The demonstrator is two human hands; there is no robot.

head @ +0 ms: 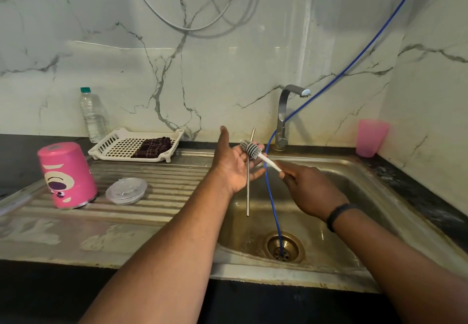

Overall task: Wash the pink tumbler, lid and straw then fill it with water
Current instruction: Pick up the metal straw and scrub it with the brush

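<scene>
Over stainless steel sink basin (354, 187), right half of frame: 2 bare hands, both working on 1 thin metal drinking straw (248, 197).

Left hand (234, 165): palm up, fingers spread and mostly straight, thumb raised; straw lying upright across palm and fingers, lower end hanging free over basin, upper end rising above fingers.

Right hand (307, 189): fingers curled round white handle of grey ribbed bottle brush (252, 149); brush head pressed against straw at left fingertips. Black band (339, 213) on right wrist.

On ridged steel drainboard (162, 197), left of basin: 1 pink cylindrical tumbler with cartoon bear face (67, 175), upside down, slightly tilted; 1 clear round plastic lid (126, 191) lying flat just beside tumbler, to its right. Both well apart from hands.

Behind drainboard: 1 white slotted plastic tray (114, 143) holding 1 dark checked folded cloth (152, 147); 1 clear plastic water bottle with green cap (92, 116) standing upright at tray's left.

At back of basin: 1 angular steel tap (285, 113). 1 blue hose (272, 197) running down from upper right, past tap, into brass drain (285, 246).

On dark counter, far right corner: 1 pink translucent plastic cup (370, 137), upside down.
</scene>
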